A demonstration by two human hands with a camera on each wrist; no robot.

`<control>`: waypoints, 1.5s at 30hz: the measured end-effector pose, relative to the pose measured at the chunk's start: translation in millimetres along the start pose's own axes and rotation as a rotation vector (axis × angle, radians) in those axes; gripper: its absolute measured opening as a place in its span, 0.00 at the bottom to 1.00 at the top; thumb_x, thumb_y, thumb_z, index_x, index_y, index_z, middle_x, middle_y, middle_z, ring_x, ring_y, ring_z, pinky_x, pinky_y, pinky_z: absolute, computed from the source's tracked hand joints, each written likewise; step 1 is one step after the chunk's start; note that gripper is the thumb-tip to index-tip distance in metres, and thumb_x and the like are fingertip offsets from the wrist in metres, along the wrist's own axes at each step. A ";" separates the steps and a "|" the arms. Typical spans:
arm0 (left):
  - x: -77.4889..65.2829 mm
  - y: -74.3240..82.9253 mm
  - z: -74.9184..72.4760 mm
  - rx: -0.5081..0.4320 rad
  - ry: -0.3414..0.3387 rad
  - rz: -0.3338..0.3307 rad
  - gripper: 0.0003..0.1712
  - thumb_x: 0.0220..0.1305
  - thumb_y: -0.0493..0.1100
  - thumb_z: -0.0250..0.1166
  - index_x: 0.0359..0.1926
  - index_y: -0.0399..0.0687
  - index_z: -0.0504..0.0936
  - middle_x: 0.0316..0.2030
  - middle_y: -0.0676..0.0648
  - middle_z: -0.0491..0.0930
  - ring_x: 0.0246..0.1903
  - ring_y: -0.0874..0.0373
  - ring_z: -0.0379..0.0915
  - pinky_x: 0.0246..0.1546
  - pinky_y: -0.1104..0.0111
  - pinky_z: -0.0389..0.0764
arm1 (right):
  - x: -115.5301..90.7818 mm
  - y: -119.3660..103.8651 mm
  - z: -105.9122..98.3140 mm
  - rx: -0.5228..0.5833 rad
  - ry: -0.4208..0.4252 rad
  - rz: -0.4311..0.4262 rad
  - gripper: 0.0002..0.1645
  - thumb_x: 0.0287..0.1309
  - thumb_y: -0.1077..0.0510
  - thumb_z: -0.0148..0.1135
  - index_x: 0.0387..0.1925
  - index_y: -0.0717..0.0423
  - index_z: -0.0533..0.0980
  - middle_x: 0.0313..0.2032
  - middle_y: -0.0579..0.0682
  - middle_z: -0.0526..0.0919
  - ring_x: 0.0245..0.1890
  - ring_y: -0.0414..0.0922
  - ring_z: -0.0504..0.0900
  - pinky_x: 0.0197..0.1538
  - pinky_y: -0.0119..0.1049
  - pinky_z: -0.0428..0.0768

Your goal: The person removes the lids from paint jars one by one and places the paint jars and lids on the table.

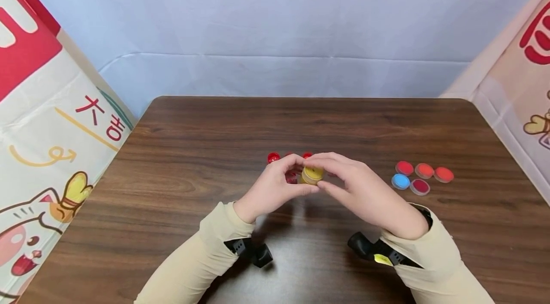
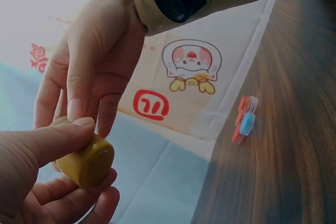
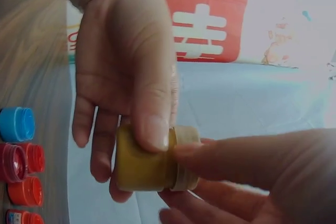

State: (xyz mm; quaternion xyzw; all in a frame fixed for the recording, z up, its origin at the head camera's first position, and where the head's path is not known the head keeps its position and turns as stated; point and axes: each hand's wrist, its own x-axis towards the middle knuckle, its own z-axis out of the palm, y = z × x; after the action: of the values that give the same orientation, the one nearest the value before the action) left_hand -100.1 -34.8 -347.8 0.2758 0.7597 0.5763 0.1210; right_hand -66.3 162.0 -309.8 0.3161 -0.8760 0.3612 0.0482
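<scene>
A small yellow paint jar (image 1: 312, 176) is held between both hands above the table. My left hand (image 1: 275, 188) grips its body with thumb and fingers, as the right wrist view shows, where the thumb lies along the yellow side (image 3: 142, 166). Fingers of my right hand (image 1: 358, 189) pinch the paler lid (image 3: 186, 136), which sits on the jar's rim. Seen in the left wrist view, the rounded base of the jar (image 2: 98, 166) faces away from the right hand. Behind the hands stand small jars, among them a red one (image 1: 273, 157) and a dark red one (image 1: 291, 178).
Several round lids lie grouped on the right of the brown table (image 1: 193, 141), including a blue lid (image 1: 400, 181) and a dark red lid (image 1: 419, 186). In the right wrist view a blue jar (image 3: 17, 124) stands near an orange jar (image 3: 25, 191). Printed cloths hang at both sides.
</scene>
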 end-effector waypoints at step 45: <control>-0.4 -2.2 2.0 0.069 0.011 -0.024 0.19 0.51 0.38 0.72 0.44 0.44 0.76 0.40 0.52 0.77 0.41 0.62 0.74 0.41 0.67 0.76 | 3.5 -3.4 9.9 -0.151 0.086 0.149 0.20 0.51 0.50 0.69 0.45 0.53 0.77 0.36 0.42 0.74 0.35 0.39 0.75 0.35 0.35 0.75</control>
State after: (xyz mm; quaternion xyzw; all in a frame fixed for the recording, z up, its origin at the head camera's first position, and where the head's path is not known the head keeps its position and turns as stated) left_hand -99.4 -33.9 -350.5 0.2676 0.7831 0.5497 0.1143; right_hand -65.7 151.7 -313.9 0.2300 -0.9188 0.3101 0.0823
